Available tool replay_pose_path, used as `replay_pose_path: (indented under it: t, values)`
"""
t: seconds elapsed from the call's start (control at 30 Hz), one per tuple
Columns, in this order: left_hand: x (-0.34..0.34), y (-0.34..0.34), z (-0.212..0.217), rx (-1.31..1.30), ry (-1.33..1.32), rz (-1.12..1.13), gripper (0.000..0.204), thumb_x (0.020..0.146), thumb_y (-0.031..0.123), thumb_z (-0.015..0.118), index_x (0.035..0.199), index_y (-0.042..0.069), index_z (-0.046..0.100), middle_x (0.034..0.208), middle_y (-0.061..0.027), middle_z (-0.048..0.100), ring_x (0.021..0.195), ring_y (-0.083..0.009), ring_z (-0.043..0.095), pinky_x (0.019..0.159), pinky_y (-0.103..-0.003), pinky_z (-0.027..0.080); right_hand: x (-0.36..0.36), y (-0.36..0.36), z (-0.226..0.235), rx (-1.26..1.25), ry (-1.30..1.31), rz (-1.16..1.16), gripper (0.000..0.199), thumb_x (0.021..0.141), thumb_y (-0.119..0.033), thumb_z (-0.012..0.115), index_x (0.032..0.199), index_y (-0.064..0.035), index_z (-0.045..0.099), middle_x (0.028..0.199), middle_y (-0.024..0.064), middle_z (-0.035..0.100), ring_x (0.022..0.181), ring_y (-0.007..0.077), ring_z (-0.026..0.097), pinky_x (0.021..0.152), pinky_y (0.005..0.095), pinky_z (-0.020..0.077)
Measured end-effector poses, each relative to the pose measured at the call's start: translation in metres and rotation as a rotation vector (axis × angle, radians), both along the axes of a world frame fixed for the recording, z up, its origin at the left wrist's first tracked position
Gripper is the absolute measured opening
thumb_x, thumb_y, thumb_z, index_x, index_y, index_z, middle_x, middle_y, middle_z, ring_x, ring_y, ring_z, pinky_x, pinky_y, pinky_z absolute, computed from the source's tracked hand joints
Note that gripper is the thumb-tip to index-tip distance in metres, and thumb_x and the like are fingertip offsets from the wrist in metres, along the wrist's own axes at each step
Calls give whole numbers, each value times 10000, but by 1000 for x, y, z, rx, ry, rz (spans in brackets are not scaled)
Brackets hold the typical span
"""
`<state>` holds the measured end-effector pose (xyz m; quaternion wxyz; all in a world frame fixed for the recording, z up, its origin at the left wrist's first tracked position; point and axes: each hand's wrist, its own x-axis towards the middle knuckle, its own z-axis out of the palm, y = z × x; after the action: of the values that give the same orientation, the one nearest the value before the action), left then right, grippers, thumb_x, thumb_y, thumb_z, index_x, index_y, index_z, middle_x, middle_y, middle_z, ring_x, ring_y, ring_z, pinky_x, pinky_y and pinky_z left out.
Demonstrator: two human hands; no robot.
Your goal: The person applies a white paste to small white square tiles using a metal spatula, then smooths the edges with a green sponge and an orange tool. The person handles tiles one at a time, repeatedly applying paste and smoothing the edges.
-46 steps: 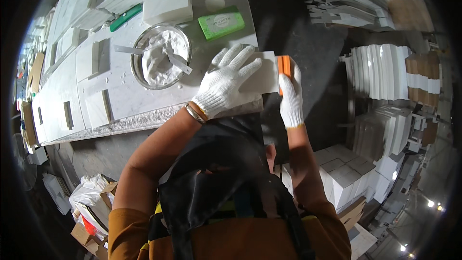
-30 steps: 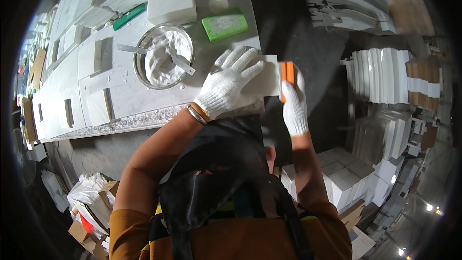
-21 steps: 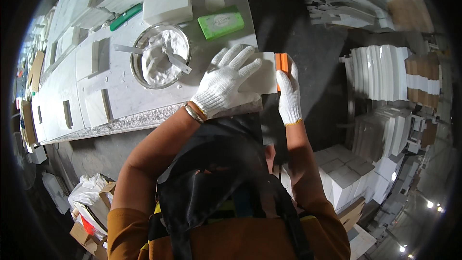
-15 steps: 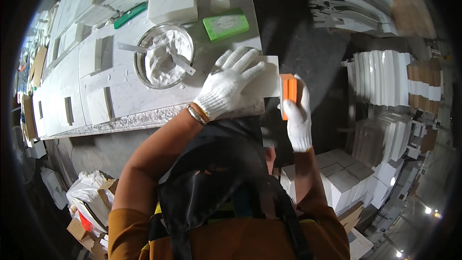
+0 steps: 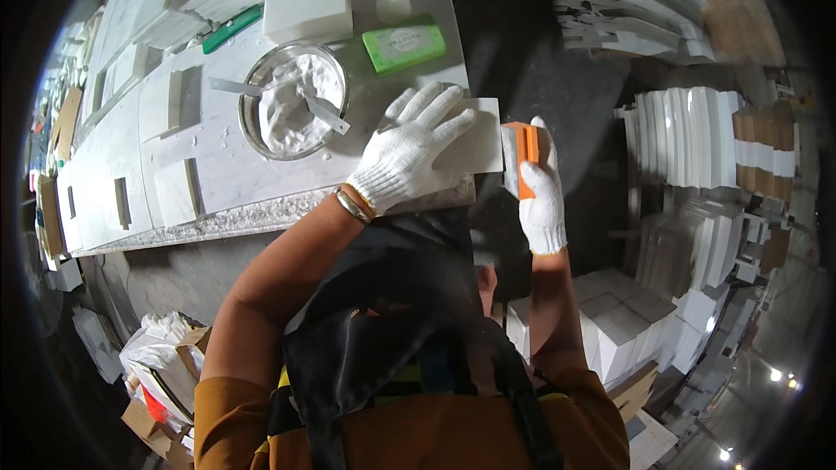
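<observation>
My left hand (image 5: 407, 144), in a white knit glove, lies flat with fingers spread on a thin white tile (image 5: 486, 135). The tile juts past the right edge of the worktable (image 5: 222, 187). My gloved right hand (image 5: 543, 196) grips an orange hand sanding block (image 5: 527, 155) just off the tile's right edge. Its pale grey face is tilted into sight beside that edge; whether they touch I cannot tell. Left of my left hand stands a metal bowl (image 5: 246, 126) of white paste, with two putty knives (image 5: 237, 86) in it.
Beyond the bowl are a white stone block (image 5: 306, 0), a green packet (image 5: 405, 46), a white pump bottle (image 5: 394, 2) and a green tool (image 5: 232, 30). Tiles (image 5: 178, 191) cover the table's left part. Stacked white slabs (image 5: 684, 141) stand at right; boxes (image 5: 618, 318) sit lower right.
My right hand has shifted slightly away from me with the sanding block. The block has tilted, so more of its grey face shows. My left hand stays on the tile.
</observation>
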<state>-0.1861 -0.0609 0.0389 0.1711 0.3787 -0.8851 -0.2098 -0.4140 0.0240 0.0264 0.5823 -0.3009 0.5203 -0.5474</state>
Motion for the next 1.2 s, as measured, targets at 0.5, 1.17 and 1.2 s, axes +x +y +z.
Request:
replay_pose_path:
  t: [0.5,1.17,1.2]
  values:
    - [0,-1,0,-11,21,-9,715,734,452,767,1347,145,560,1490,-140,404,1405,-360,339,1153,-532,268,24,19,12,76,236,-71,615,938,-222,598,1499,-124,364,1349,50,499,997,102,571,767,254,517]
    - [-4,-1,-2,-23,81,-21,692,700,406,785,1310,144,592,1468,-150,427,1383,-366,368,1145,-528,287,16,-26,-32,-17,193,-111,625,945,-290,621,1489,-95,384,1361,58,486,1144,112,510,926,239,436]
    - [-4,-1,1,-3,66,-29,703,704,407,786,1320,138,584,1482,-152,413,1394,-366,355,1150,-528,276,11,-17,-31,-10,169,-89,630,945,-292,620,1492,-96,377,1363,65,487,1153,118,514,937,246,441]
